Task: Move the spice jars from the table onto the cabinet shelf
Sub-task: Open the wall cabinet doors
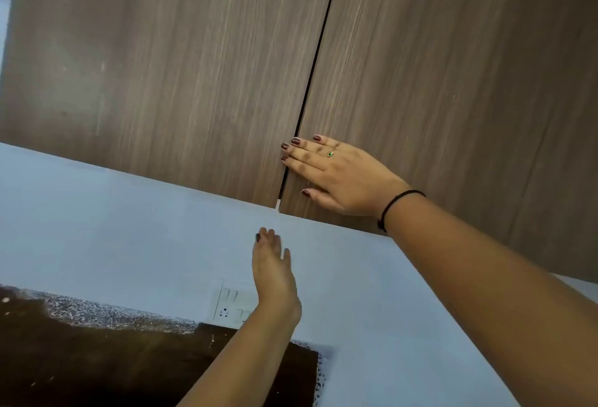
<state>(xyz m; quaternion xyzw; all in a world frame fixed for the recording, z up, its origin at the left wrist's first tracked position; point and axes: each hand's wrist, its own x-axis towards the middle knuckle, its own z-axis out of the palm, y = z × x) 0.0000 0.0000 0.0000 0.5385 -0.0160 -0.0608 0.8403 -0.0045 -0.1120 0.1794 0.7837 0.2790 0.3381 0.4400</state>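
Head view is showing the right hand (336,177) pressing flat on the handleless brown wood-grain cabinet door (453,83) by the seam, the left hand (273,270) hovering below, fingers straight, spice jars out of sight; this stiff, smooth panel is likely needing a pull under its bottom edge.

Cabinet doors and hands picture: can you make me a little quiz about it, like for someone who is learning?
1. True or false: the right hand lies flat against the right cabinet door.
2. What does the left hand hold? A: a spice jar. B: a spoon. C: nothing.
3. Fill the gap: the white thing on the wall by the left wrist is a ____.
Key: 1 true. 2 C. 3 switch panel.
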